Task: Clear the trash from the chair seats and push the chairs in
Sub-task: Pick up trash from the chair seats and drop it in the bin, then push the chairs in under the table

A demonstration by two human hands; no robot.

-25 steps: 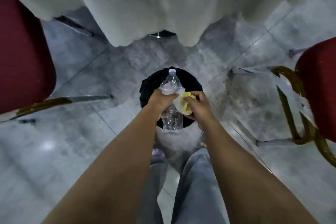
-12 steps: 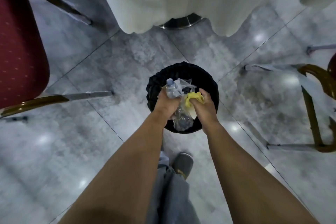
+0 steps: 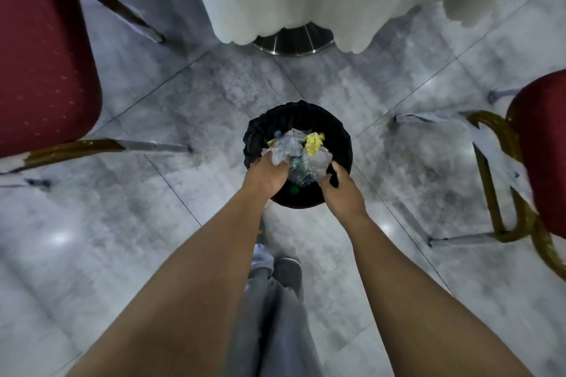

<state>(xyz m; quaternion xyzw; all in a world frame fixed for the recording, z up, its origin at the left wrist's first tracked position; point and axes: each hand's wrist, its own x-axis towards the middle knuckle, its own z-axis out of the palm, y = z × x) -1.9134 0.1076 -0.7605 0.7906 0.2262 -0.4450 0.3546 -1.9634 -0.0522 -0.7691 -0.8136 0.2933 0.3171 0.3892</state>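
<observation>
The clear bottle was gripped by the left hand inside the black bin (yellow wrapper beside); the right hand was held open, empty.

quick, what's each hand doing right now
Left hand: closed on the clear plastic bottle over the black bin.
Right hand: open, holding nothing.

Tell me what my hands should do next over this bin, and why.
Probably let go with the left hand and draw both hands back. The plastic bottle and yellow wrapper already lie inside the black bin; the right hand looks open above the rim. Then turn to the red chairs, which stand out from the table.
</observation>
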